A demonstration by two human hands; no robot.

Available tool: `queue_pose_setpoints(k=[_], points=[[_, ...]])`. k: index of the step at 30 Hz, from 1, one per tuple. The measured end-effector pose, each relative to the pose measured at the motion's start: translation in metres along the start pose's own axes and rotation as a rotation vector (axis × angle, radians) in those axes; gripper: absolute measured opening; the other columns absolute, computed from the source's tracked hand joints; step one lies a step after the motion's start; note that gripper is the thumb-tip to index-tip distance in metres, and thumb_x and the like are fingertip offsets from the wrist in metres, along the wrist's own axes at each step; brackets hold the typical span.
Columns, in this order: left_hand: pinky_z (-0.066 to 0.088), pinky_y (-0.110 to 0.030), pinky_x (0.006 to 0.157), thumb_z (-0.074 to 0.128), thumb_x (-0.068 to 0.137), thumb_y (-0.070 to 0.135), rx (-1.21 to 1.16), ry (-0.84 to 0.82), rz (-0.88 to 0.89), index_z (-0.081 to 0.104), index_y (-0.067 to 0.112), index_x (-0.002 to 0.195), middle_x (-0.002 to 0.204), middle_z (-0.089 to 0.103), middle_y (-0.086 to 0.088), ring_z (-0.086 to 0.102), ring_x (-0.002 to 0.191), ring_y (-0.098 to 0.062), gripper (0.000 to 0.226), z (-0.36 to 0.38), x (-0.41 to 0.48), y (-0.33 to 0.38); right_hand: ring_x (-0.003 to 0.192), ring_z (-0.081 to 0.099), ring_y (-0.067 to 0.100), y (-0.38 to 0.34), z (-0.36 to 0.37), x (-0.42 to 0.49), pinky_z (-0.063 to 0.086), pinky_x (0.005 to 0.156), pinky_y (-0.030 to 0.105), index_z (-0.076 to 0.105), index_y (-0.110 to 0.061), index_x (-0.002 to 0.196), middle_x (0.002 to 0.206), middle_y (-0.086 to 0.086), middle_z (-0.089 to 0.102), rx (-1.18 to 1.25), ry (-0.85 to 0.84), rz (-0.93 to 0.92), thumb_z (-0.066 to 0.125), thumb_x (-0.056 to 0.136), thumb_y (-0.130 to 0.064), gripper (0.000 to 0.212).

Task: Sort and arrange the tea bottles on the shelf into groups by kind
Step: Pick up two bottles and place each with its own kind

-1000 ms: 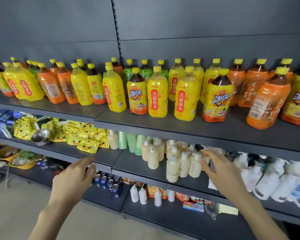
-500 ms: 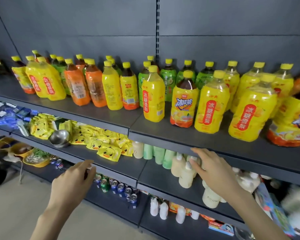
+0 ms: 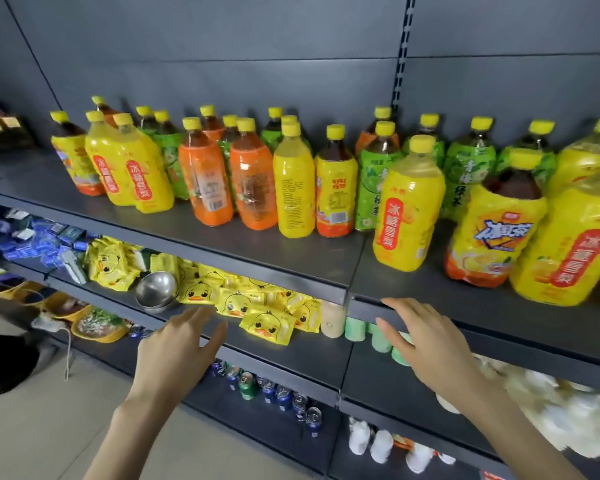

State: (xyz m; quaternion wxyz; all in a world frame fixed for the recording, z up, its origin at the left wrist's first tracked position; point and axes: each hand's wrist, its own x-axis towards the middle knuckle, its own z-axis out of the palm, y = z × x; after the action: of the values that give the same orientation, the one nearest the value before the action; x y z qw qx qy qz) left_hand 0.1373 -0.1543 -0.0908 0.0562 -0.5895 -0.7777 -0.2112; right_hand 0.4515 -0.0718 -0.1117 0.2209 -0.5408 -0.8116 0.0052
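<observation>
Tea bottles (image 3: 293,188): yellow-capped, upright, standing in loose rows along top shelf (image 3: 243,242), kinds intermixed. Orange-wrapped pair (image 3: 207,183): side by side, left of centre, barcode side outward. Green-labelled bottles (image 3: 373,188): mostly in back row, partly hidden behind others. Yellow bottles with red oval label (image 3: 407,209): one forward near the shelf joint, two touching at far left, more at right edge. Dark iced-tea bottle with blue lettering (image 3: 489,233): front right, just beside a large yellow one.

Left hand (image 3: 177,351): fingers straight and spread, holding nothing, raised in front of middle shelf (image 3: 309,355), below the bottles. Right hand (image 3: 426,344): likewise flat and empty, fingertips up at front lip of top shelf; contact not discernible.

Duck-print packets (image 3: 265,327): heaped on middle shelf. Steel bowl (image 3: 156,291): among the packets, toward their left. Drink cans (image 3: 278,393): clustered on lower shelf, seen between the two hands.
</observation>
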Motion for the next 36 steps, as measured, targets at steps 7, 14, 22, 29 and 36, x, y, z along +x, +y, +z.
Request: queue_pose_setpoints(k=[7, 14, 22, 29, 36], points=[[0.043, -0.033, 0.060, 0.056, 0.089, 0.044, -0.018, -0.019, 0.096, 0.064, 0.023, 0.112, 0.104, 0.068, 0.000, 0.065, 0.088, -0.029, 0.031, -0.009, 0.052, -0.093, 0.092, 0.064, 0.026, -0.088, 0.041, 0.031, 0.049, 0.069, 0.034, 0.062, -0.018, 0.116, 0.107, -0.001, 0.067, -0.029, 0.011, 0.082, 0.040, 0.091, -0.051, 0.047], [0.041, -0.032, 0.056, 0.064, 0.086, 0.037, 0.000, -0.049, 0.181, 0.067, 0.022, 0.104, 0.094, 0.068, -0.001, 0.064, 0.083, -0.029, 0.024, -0.035, 0.096, -0.190, 0.103, 0.061, 0.024, -0.175, 0.084, 0.053, 0.050, 0.078, 0.038, 0.057, -0.021, 0.120, 0.117, -0.004, 0.062, -0.010, 0.007, 0.155, 0.020, 0.090, -0.065, 0.065], [0.046, -0.035, 0.077, 0.052, 0.091, 0.045, -0.059, -0.027, 0.129, 0.054, 0.025, 0.127, 0.123, 0.061, 0.004, 0.054, 0.114, -0.023, 0.041, -0.041, 0.177, -0.252, 0.129, 0.042, 0.018, -0.252, 0.107, 0.132, 0.041, 0.095, 0.035, 0.035, -0.024, 0.143, 0.143, -0.005, 0.041, 0.018, 0.029, 0.133, 0.018, 0.088, -0.070, 0.074], [0.047, -0.047, 0.084, 0.053, 0.090, 0.046, -0.096, 0.023, 0.234, 0.025, 0.019, 0.147, 0.147, 0.036, -0.003, 0.036, 0.131, -0.028, 0.069, -0.017, 0.283, -0.275, 0.140, 0.023, 0.020, -0.281, 0.123, 0.249, 0.042, 0.099, 0.040, 0.017, -0.026, 0.149, 0.154, 0.002, 0.018, 0.233, 0.276, 0.137, 0.049, 0.083, -0.055, 0.079], [0.033, -0.041, 0.107, 0.061, 0.085, 0.045, -0.370, 0.065, 0.317, -0.003, 0.010, 0.150, 0.158, 0.007, -0.010, 0.011, 0.145, -0.027, 0.098, 0.003, 0.370, -0.264, 0.140, 0.022, 0.022, -0.295, 0.149, 0.329, 0.030, 0.105, 0.038, -0.007, -0.051, 0.139, 0.153, -0.003, 0.012, 0.510, 0.449, 0.207, 0.071, 0.077, -0.044, 0.099]])
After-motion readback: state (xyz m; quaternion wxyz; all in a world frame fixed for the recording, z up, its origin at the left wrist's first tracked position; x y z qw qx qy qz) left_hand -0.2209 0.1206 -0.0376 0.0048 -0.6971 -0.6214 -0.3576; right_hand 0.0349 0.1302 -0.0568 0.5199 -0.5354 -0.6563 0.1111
